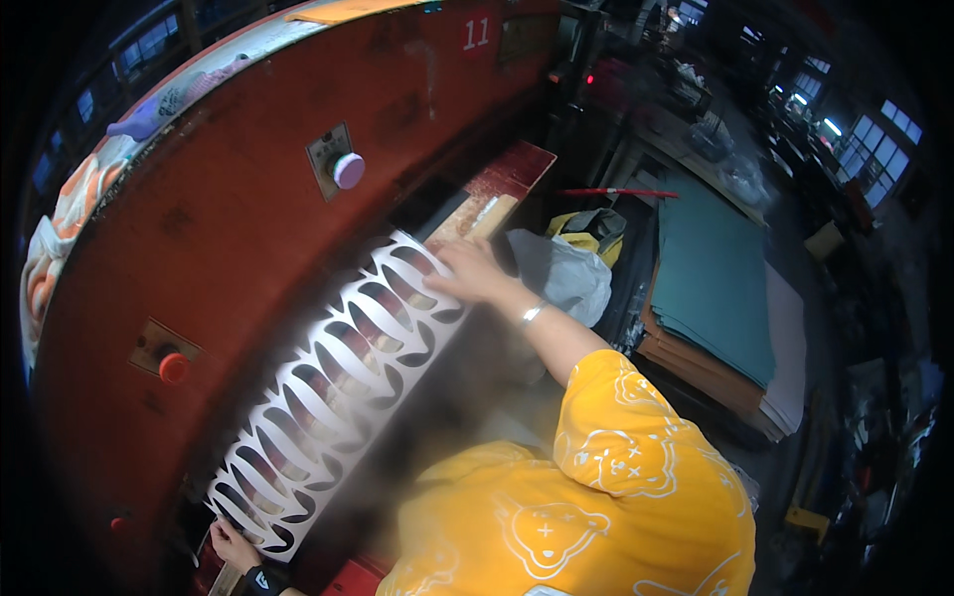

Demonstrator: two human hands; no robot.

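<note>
Worn red ledge (524, 167): white cut-out sheet (358, 353) lying along it, pale wooden strip (489, 218) beyond.

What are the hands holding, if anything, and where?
White cut-out sheet: left hand at its lower-left end, right hand at its upper-right end. Grip or mere touch: can't tell.

High on the right of the red machine's front (248, 179) I can see a white two-digit number (476, 34), bold against the paint. Any marking on the square plate (325, 157) behind the pale purple button (348, 171) is too faint for me to read. The black wristband (262, 580) at the person's left wrist bears a small white emblem.
</note>
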